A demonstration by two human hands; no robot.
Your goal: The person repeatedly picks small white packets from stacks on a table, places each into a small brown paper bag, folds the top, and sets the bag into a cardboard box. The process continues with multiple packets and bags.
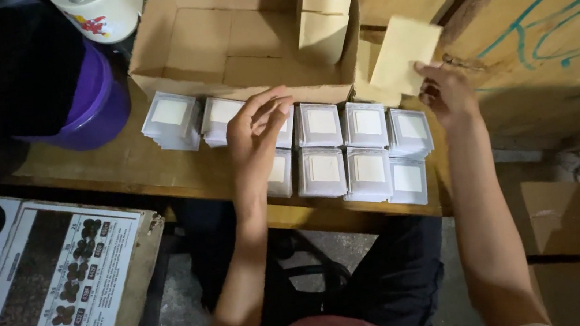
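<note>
Pinching a tan envelope [403, 53], my right hand [448, 96] hovered while my left hand [256, 126], fingers loosely apart, brushed the clear packet stacks [366, 153], risking toppling them.

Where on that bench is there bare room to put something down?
Bare wood lies between the purple tub and the clear square stacks, and along the bench's front-left edge. The open cardboard box's left half is free. Under both hands it's crowded.
</note>
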